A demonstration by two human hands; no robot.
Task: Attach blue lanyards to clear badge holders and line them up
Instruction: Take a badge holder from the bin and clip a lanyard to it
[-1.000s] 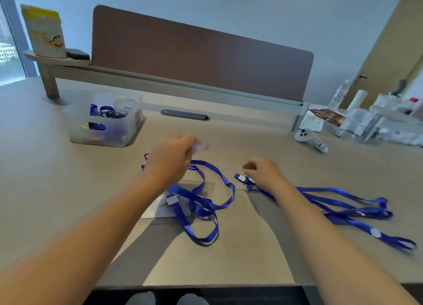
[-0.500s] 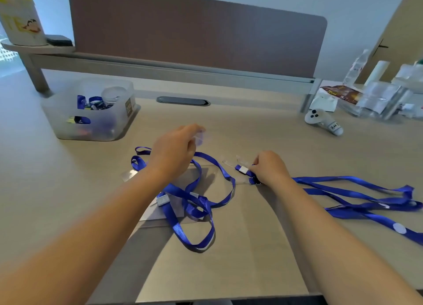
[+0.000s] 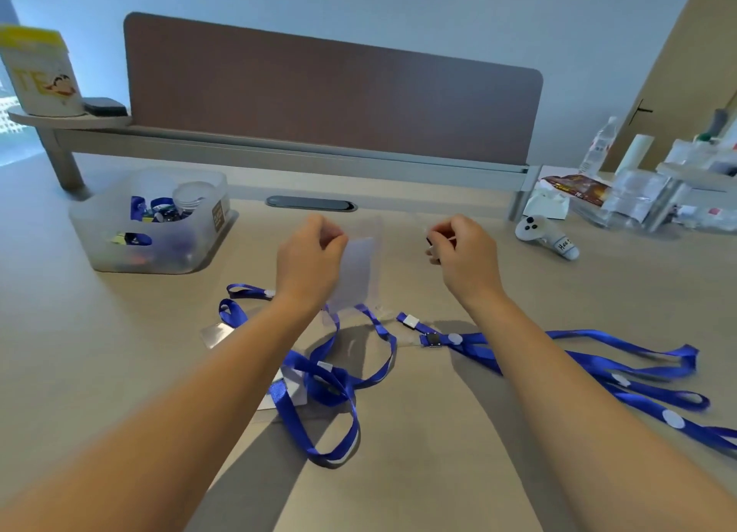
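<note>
Currently, left hand [image 3: 307,260] fingers are pinching the clear badge holder [image 3: 357,270]; right hand [image 3: 464,252] fingers, at 3 o'clock, are curled together, contents indiscernible.

Two hands are raised over the bench: the left hand [image 3: 309,260] and the right hand [image 3: 462,252]. One clear badge holder [image 3: 359,268] hangs from the left. Two bunches of blue lanyards lie below, one tangled bunch [image 3: 327,376] and one stretched bunch [image 3: 598,364]; the strap count in each is probably two, though overlaps blur it. One plastic bin [image 3: 159,228], one white controller [image 3: 546,238], one water bottle [image 3: 598,144].
</note>
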